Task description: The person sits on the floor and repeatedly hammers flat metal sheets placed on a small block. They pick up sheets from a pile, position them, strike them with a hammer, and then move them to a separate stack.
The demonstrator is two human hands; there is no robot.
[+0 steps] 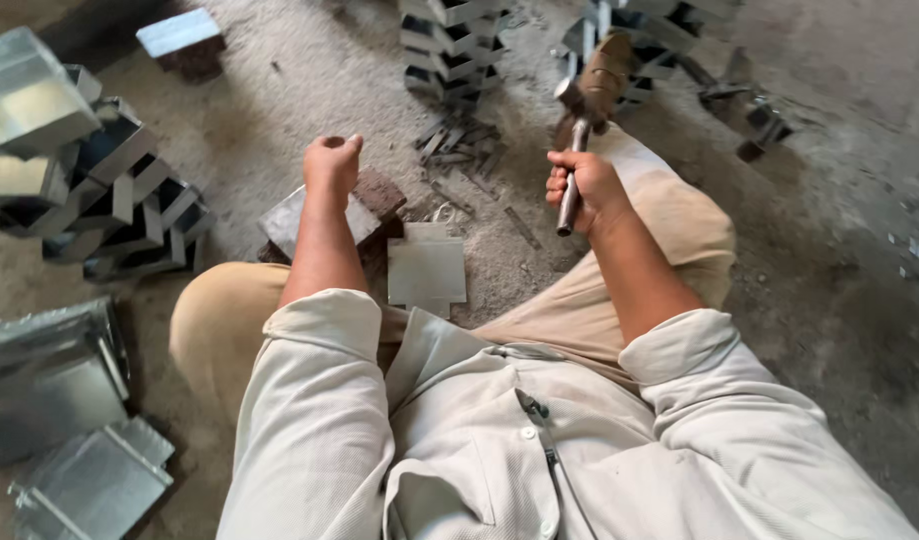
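At the left edge of the frame, shiny folded sheet-metal boxes (pixel 109 190) lie stacked on the gritty concrete floor (pixel 839 280). Left of centre, the left hand (pixel 331 160) is curled into an empty fist above a flat grey metal plate (pixel 289 220) resting on a reddish brick (pixel 381 190). Right of centre, the right hand (pixel 584 190) has its fingers closed around the steel-handled hammer (pixel 585 110), held raised, head up.

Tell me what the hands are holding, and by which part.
The right hand grips a hammer by the lower part of its metal handle. The left hand is closed in a fist; whether it holds anything cannot be told.
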